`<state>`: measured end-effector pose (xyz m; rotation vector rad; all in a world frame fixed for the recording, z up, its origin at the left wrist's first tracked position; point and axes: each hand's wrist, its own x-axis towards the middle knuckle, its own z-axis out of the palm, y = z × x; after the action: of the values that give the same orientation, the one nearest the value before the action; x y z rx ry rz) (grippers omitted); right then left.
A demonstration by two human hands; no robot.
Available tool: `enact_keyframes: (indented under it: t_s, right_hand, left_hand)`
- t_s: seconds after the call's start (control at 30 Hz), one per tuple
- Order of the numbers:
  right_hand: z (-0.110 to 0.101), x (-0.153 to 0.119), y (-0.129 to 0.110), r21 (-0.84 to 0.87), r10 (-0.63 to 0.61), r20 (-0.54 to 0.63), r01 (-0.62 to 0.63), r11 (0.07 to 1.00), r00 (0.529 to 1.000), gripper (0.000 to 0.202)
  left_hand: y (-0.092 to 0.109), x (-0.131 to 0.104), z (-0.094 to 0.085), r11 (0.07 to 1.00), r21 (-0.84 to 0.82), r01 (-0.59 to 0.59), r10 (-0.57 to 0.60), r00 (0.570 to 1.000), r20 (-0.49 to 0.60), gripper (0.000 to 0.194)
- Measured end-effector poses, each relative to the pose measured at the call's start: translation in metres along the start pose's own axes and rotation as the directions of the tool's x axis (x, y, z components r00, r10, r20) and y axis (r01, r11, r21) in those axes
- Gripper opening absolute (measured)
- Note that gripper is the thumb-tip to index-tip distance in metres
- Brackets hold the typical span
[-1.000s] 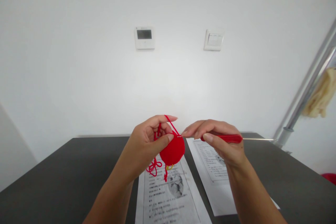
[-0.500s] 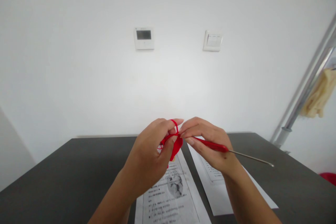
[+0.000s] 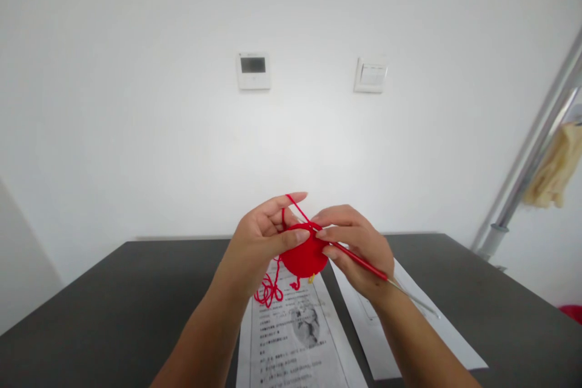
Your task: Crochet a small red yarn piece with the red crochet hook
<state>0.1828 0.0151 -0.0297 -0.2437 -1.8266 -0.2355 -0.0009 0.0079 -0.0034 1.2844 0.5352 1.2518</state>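
A round red crochet piece [image 3: 305, 257] is pinched in my left hand [image 3: 261, 233], thumb across its upper left. Red yarn runs over the raised left index finger and slants down to the piece's top edge. My right hand [image 3: 357, 245] grips a crochet hook [image 3: 359, 259] by its red handle, the metal rear end pointing down to the right. The hook's working tip is at the top edge, too small to make out. Below the piece hang a yellow stitch marker [image 3: 311, 279], a short red tail and a loose tangle of red yarn [image 3: 269, 292].
Two printed sheets lie on the dark table: one with a grey picture [image 3: 291, 351] under my hands, another sheet [image 3: 384, 357] to the right. On the white wall are a thermostat [image 3: 253, 71] and a light switch [image 3: 370, 76]. A cream cloth [image 3: 552, 163] hangs at right.
The crochet piece has turned to show its round face, and the yarn tangle has come into view. My left index finger has lifted, stretching the yarn. The hook's rear end has tipped downward.
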Motion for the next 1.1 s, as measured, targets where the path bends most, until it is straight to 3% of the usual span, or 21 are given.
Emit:
enact_keyframes:
  t_s: [0.1, 0.23, 0.37, 0.47, 0.57, 0.7, 0.8, 0.87, 0.97, 1.1]
  right_hand:
    - [0.012, -0.005, 0.004, -0.217, -0.106, -0.085, 0.086, 0.972, 0.991, 0.014]
    - [0.024, -0.01, 0.007, -0.367, -0.102, -0.166, 0.034, 0.93, 0.981, 0.017]
    - [0.017, -0.003, -0.001, -0.334, -0.011, -0.086, -0.018, 0.942, 0.996, 0.02]
    - [0.006, 0.004, -0.013, -0.164, 0.173, -0.059, -0.18, 0.97, 0.983, 0.019]
    - [-0.005, 0.009, -0.022, -0.039, 0.352, -0.018, -0.353, 0.935, 0.936, 0.014]
    - [-0.014, 0.011, -0.025, 0.044, 0.548, 0.03, -0.549, 0.835, 0.836, 0.009]
    - [-0.017, 0.009, -0.021, 0.229, 0.671, 0.048, -0.662, 0.714, 0.74, 0.008]
    - [-0.015, 0.007, -0.016, 0.393, 0.713, 0.046, -0.669, 0.631, 0.7, 0.005]
    - [-0.009, 0.003, -0.009, 0.53, 0.678, 0.021, -0.584, 0.615, 0.734, 0.005]
    - [-0.003, 0.003, -0.007, 0.407, 0.447, -0.048, -0.391, 0.825, 0.893, 0.019]
  left_hand:
    - [-0.004, 0.001, 0.007, 0.999, -0.05, -0.005, 0.004, 0.999, -0.033, 0.063]
    - [-0.012, 0.001, 0.012, 0.964, 0.171, -0.202, 0.228, 0.963, -0.146, 0.049]
    - [-0.012, 0.007, -0.002, 0.878, 0.407, -0.254, 0.323, 0.94, -0.109, 0.042]
    - [-0.008, 0.013, -0.016, 0.792, 0.537, -0.29, 0.407, 0.907, -0.11, 0.038]
    - [-0.006, 0.018, -0.024, 0.776, 0.564, -0.282, 0.385, 0.92, -0.07, 0.036]
    - [-0.007, 0.023, -0.03, 0.791, 0.549, -0.27, 0.35, 0.936, -0.045, 0.026]
    - [-0.009, 0.024, -0.028, 0.856, 0.455, -0.247, 0.31, 0.948, -0.068, 0.026]
    - [-0.01, 0.024, -0.025, 0.928, 0.326, -0.182, 0.21, 0.976, -0.052, 0.03]
    - [-0.008, 0.021, -0.022, 0.99, 0.137, -0.027, 0.018, 0.998, 0.064, 0.034]
    - [-0.004, 0.018, -0.022, 0.991, 0.029, 0.127, -0.13, 0.976, 0.176, 0.038]
